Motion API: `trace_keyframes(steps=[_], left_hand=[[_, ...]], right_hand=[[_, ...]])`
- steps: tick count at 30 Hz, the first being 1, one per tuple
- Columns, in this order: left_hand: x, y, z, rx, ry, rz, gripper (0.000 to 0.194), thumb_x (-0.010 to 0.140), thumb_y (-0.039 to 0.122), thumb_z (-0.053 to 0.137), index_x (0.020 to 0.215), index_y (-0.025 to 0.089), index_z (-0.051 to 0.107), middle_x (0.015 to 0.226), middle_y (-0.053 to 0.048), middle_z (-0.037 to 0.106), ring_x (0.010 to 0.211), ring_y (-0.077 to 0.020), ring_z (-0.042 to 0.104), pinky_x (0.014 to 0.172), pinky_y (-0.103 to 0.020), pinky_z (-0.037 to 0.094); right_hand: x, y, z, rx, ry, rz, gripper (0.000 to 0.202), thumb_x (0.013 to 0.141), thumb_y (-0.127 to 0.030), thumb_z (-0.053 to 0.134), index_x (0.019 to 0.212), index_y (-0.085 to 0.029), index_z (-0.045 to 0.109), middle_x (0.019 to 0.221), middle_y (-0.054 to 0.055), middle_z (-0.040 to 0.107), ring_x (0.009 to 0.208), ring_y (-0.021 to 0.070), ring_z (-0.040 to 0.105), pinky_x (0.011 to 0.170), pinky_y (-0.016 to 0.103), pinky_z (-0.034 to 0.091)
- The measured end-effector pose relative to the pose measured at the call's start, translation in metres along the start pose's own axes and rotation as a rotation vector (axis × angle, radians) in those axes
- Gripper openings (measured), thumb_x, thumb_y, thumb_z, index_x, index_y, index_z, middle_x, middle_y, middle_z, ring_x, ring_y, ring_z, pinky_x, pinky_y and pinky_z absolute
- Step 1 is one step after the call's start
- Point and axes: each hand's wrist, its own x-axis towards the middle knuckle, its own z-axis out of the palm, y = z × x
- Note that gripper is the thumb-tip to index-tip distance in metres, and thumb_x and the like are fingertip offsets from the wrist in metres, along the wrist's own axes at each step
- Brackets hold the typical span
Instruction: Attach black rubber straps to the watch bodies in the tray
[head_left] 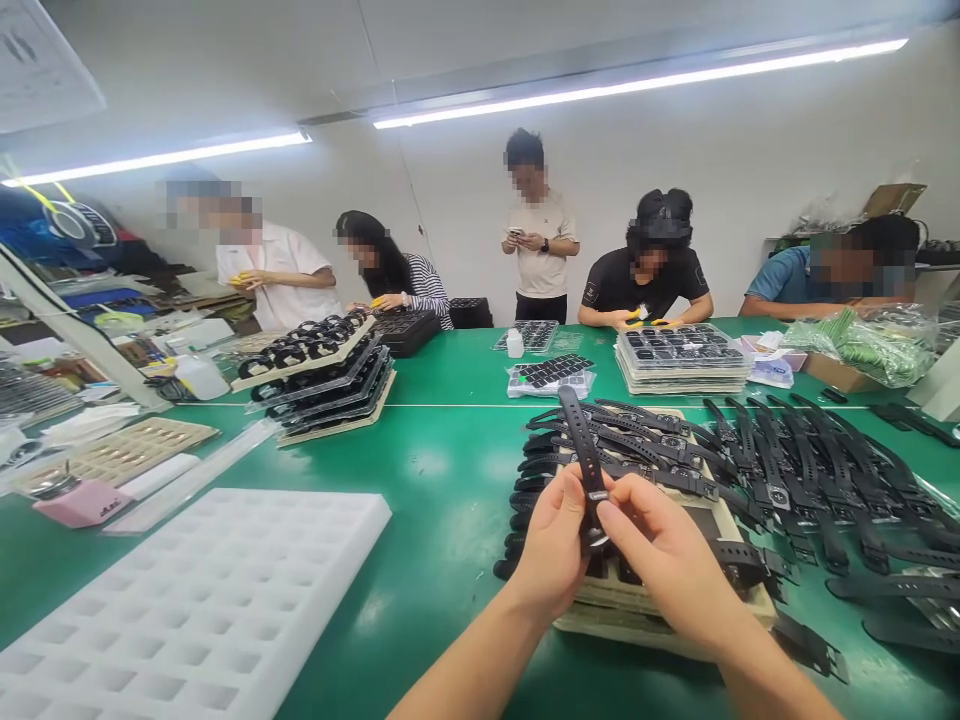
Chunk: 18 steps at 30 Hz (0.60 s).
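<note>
A black watch [581, 435] with a perforated strap stands upright between my hands, its strap end pointing up. My left hand [553, 545] is closed around the watch's left side. On the right side, my right hand [660, 545] presses its thumb against a small light-coloured piece on the strap. The watch's lower part is mostly hidden by my fingers. Just beneath and beyond my hands is a stack of beige trays [724, 520] holding several black watches. More black watches [780, 495] lie in rows to the right.
A white foam tray [300, 560] with square pockets lies at the left. Behind it are stacked trays of black straps [337, 390] and a pink box [81, 502]. Flat trays [682, 360] and a white bottle [514, 343] stand farther back. Several people are across the green table [435, 480].
</note>
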Motion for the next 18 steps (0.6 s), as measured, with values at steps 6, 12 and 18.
trace_keyframes(steps=[6, 12, 18], left_hand=[[0.001, 0.009, -0.006, 0.404, -0.126, 0.138, 0.038, 0.098, 0.053, 0.058, 0.106, 0.019, 0.072, 0.106, -0.008, 0.072, 0.098, -0.0232, 0.064, 0.091, -0.033, 0.048], [-0.004, 0.016, -0.004, 0.841, -0.194, 0.24, 0.022, 0.097, 0.028, 0.059, 0.115, 0.021, 0.07, 0.114, -0.009, 0.074, 0.103, -0.0238, 0.066, 0.095, -0.035, 0.048], [-0.002, 0.019, -0.001, 0.481, -0.128, 0.026, 0.018, 0.092, 0.023, 0.065, 0.109, 0.021, 0.067, 0.106, -0.006, 0.072, 0.099, -0.0191, 0.066, 0.088, -0.029, 0.052]], right_hand=[[0.003, 0.003, -0.014, -0.046, 0.109, -0.038, 0.024, 0.101, -0.047, 0.053, 0.104, -0.024, 0.06, 0.086, -0.001, 0.055, 0.076, 0.017, 0.052, 0.068, 0.027, 0.044], [0.006, 0.002, -0.021, -0.058, 0.157, -0.062, 0.026, 0.1, -0.047, 0.056, 0.098, -0.022, 0.065, 0.082, 0.001, 0.06, 0.074, 0.0177, 0.056, 0.067, 0.028, 0.047], [0.011, 0.018, -0.015, 0.217, 0.221, -0.024, 0.029, 0.1, -0.052, 0.058, 0.103, -0.023, 0.064, 0.076, -0.002, 0.056, 0.065, 0.0152, 0.05, 0.06, 0.026, 0.045]])
